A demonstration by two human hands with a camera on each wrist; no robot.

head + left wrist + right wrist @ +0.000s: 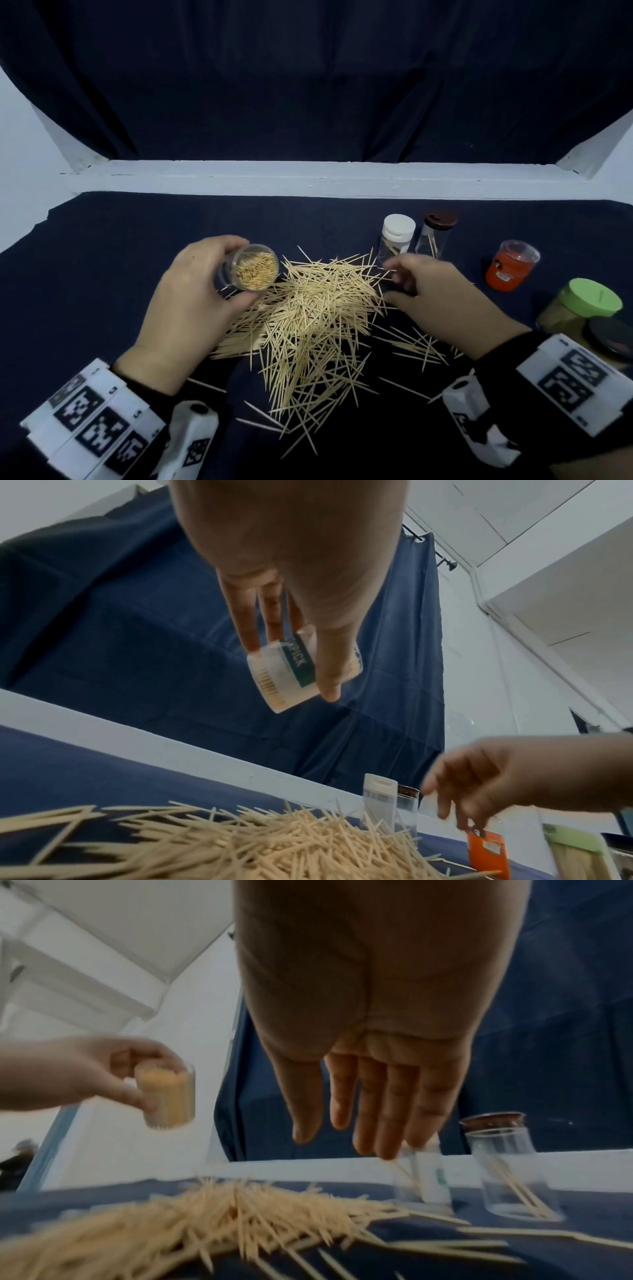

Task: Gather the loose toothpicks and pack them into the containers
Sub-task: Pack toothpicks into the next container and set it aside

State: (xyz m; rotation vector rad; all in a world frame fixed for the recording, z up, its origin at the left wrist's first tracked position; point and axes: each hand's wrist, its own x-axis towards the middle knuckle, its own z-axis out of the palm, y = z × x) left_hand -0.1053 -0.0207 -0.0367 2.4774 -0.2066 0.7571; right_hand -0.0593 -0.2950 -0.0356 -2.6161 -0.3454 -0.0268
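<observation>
A clear container (255, 270), open at the top and packed close to full with toothpicks standing on end, was held above the bench (102, 274) in the left hand (181, 308). The left grip was closed round its wall, thumb on the near side and fingers on the far side. In the left wrist view a green label was seen on the container (301, 669).

The right hand (442, 294) was observed over the far right edge of the loose toothpick pile (315, 325). In the right wrist view its fingers (387, 1110) were extended downward and slightly spread, with nothing held; the right grip was recorded as open and empty. Some motion blur was noted in that view.

Most of the toothpicks remained in one heap on the dark cloth between the hands, with strays scattered toward the near and right sides. Behind the right hand stood a white-capped container (397, 236) and a brown-capped jar (435, 233), each holding only a few sticks. A red container (510, 267) and a green-lidded jar (582, 305) were noted further right.

The step in hand was judged to be filling of the held container, with the task far from complete. The next move was judged to call for a small aligned bundle to be pinched from the heap and fed end-first into the little space left, or for another container to be taken.
</observation>
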